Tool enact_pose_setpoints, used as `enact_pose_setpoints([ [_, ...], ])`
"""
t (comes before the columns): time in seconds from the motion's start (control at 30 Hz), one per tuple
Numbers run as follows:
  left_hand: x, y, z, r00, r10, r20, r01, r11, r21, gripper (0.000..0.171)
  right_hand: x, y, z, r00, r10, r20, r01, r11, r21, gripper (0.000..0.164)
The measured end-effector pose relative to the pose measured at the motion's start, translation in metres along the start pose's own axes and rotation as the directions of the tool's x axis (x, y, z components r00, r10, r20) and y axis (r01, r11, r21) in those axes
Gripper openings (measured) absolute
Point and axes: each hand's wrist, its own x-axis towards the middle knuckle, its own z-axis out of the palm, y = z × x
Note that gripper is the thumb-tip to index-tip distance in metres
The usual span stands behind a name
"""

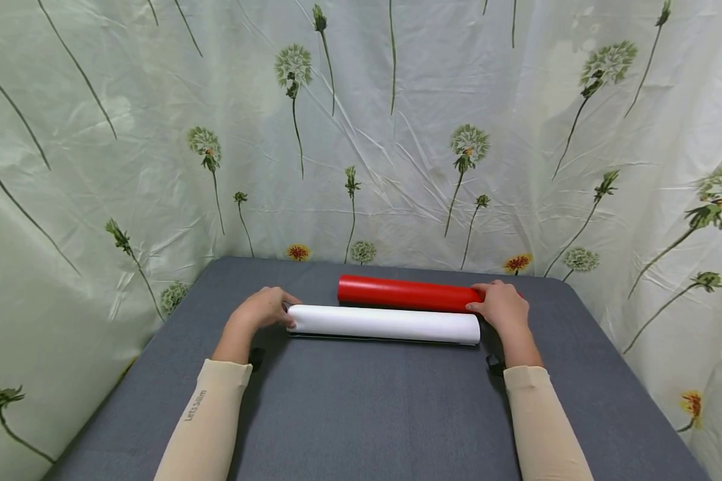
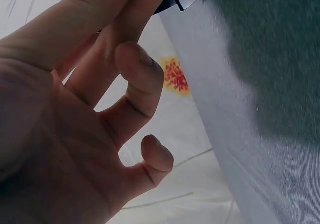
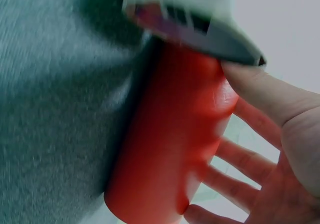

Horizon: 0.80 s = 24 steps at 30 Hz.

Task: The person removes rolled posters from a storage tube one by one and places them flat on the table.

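A rolled-up white sheet [image 1: 385, 323] lies crosswise over the grey table, a dark line showing under its near edge. My left hand [image 1: 265, 308] pinches its left end between thumb and forefinger; in the left wrist view the other fingers [image 2: 142, 76] are bent and hold nothing. Behind the white roll is a smooth red roll [image 1: 406, 292], reaching further right. My right hand [image 1: 503, 305] grips it near its right end, fingers along the far side and thumb [image 3: 265, 91] on the near side. The open end of the white roll [image 3: 195, 31] shows dark and coloured print inside.
The grey table [image 1: 361, 414] runs toward me under both forearms. A pale curtain [image 1: 397, 187] with dandelion prints hangs right behind the table and along its sides. Small black straps [image 1: 495, 365] sit at the wrists, by the cream sleeves.
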Motion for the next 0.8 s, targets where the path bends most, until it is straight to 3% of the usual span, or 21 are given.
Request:
enact_pose_setpoints([
  [0.4, 0.006, 0.023, 0.012, 1.0, 0.018, -0.024, -0.017, 0.999, 0.051, 0.05, 0.001, -0.016, 0.009, 0.999, -0.02, -0.045, 0.019, 1.0, -0.016, 0.061],
  [0.8, 0.012, 0.031, 0.022, 0.996, 0.066, -0.055, -0.059, 0.99, 0.129, 0.051, 0.002, -0.035, 0.018, 0.995, -0.038, -0.097, 0.036, 0.999, -0.021, 0.06],
])
